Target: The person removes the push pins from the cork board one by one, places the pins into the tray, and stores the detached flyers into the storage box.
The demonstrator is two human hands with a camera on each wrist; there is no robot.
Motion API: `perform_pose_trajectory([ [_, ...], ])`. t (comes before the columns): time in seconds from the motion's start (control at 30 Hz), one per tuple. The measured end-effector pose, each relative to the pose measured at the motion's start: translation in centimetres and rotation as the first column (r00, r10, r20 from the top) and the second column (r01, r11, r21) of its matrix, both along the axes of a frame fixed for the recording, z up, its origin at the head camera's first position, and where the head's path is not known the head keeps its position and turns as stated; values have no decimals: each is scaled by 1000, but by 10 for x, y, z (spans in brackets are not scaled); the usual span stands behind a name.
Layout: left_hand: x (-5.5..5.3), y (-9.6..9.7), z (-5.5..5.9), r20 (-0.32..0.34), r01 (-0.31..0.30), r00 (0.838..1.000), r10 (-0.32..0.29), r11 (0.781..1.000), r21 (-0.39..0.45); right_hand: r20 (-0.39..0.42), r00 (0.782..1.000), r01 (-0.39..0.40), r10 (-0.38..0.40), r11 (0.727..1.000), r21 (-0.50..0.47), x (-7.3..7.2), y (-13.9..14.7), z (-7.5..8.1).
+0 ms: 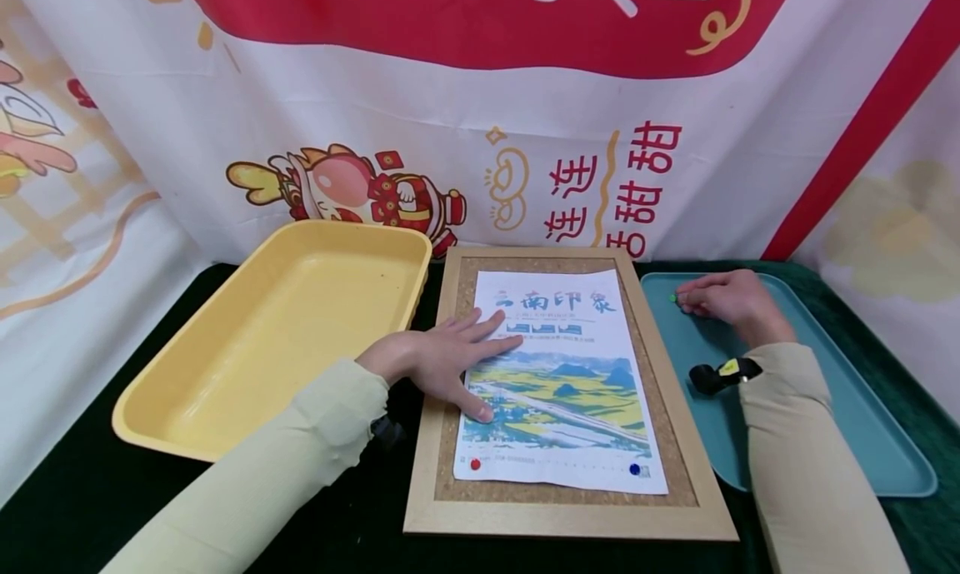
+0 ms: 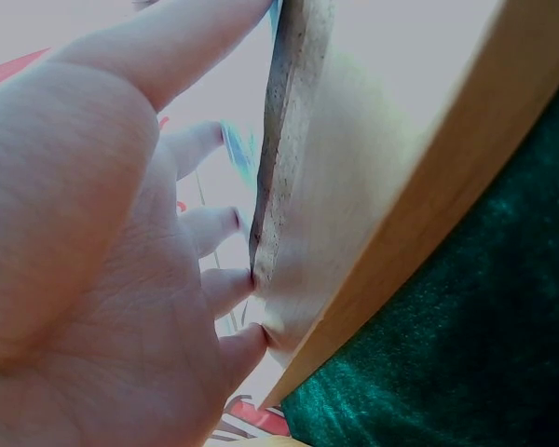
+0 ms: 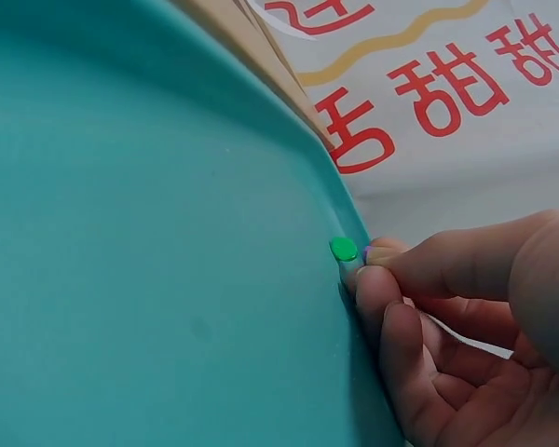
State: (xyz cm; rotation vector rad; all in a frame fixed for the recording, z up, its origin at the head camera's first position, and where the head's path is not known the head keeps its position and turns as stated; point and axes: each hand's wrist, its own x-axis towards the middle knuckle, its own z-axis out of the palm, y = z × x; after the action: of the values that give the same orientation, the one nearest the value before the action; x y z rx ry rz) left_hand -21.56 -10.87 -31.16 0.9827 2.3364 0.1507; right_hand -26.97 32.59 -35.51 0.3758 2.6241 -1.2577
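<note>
A sheet of paper with a printed landscape (image 1: 558,399) lies on a wood-framed corkboard (image 1: 570,520). A red pushpin (image 1: 476,464) and a blue pushpin (image 1: 634,470) sit in its two near corners. My left hand (image 1: 450,361) rests with spread fingers on the sheet's left side, its palm over the frame. At the far left corner of the teal tray (image 1: 840,424), my right hand (image 1: 731,303) pinches between thumb and forefinger a small pushpin, of which only a purple bit (image 3: 368,252) shows. Right at those fingertips is a green pushpin (image 3: 345,249) in the tray.
Left of the board stands a yellow tray (image 1: 262,341), its rim close to my left wrist. A dark green cloth (image 1: 337,516) covers the table. Behind everything hangs a white and red printed cloth (image 1: 420,91). A black wrist camera (image 1: 716,376) hangs over the teal tray.
</note>
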Motion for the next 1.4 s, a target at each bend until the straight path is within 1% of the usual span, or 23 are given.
perform_pose_trajectory([
  [0.23,0,0,-1,4,-1,1000,1,1000,2,5,1000,-4,4,1000,23,-1,0,-1],
  [0.53,-3,1,-4,2,3,1000,-3,1000,0,17,1000,20,-20,1000,9,-1,3,-2],
  [0.8,-2,2,-2,-4,7,1000,-7,1000,1,20,999,32,-32,999,9,0,2,-2],
  [0.93,-2,2,-2,2,-3,1000,3,1000,3,16,1000,17,-17,1000,5,2,1,-2],
  [1.07,-3,3,-3,0,-1,1000,1,1000,4,16,1000,11,-11,1000,9,4,3,-2],
  [1.23,-4,3,-4,-4,-1,1000,1,1000,-8,-1,1000,16,-15,1000,17,6,3,-5],
  [1.4,-3,2,-3,-3,-4,1000,4,1000,-9,-12,1000,26,-26,1000,-2,7,2,-7],
])
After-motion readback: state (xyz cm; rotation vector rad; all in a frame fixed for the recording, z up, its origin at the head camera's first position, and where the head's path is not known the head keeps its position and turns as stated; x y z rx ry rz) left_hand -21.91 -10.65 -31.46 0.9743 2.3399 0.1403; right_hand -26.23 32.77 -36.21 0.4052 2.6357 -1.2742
